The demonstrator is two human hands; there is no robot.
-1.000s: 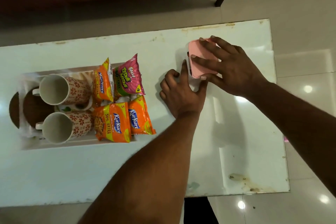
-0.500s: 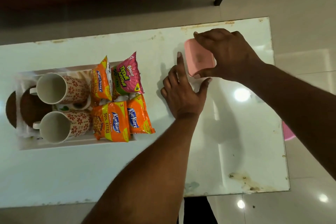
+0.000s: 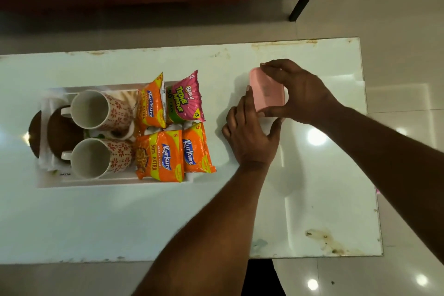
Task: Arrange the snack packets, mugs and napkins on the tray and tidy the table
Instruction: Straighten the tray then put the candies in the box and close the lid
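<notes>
Tidying step: right hand [image 3: 302, 97] grip clamps pink box [image 3: 263, 92]; left hand [image 3: 249, 137] lies flat, grip apart. Next likely needs a steady lift.

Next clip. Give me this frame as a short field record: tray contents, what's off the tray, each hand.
tray: white rectangular tray on white glossy table
mugs: two white floral mugs, side by side in the tray's left half
packets: three orange Kurkure packets and one pink Bingo packet, tray's right half
off tray: pink rounded box, right of the tray
right hand: grips the pink box from above
left hand: index finger straight against the box's left edge
other: brown round coasters at tray's left end
</notes>
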